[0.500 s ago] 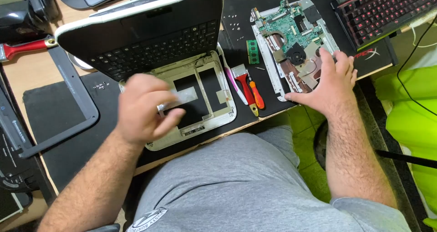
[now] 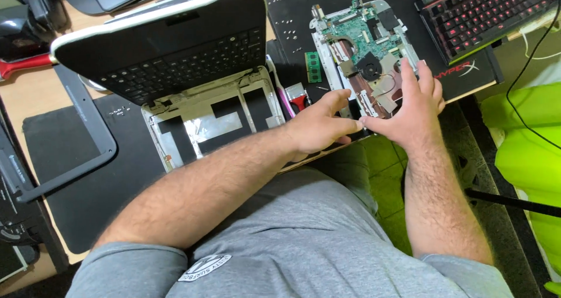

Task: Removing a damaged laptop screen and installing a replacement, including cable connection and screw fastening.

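I see opened white laptop shell point(image 2: 193, 108) left of centre, lid raised, keyboard facing camera. Bare motherboard point(image 2: 365, 47) in its tray sits right, on dark mat point(image 2: 292, 17). Right hand point(image 2: 409, 102) flat on board's near edge, fingers spread, gripping nothing. Left hand point(image 2: 318, 125) beside it, fingers loosely curled; can't tell if anything pinched (underside hidden). Red-handled screwdriver point(image 2: 301, 99) mostly covered by left hand. Green memory stick point(image 2: 313, 67) lies between shell and board.

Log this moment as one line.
left hand: beside exposed laptop base | right hand: flat on it | empty laptop shell: untouched
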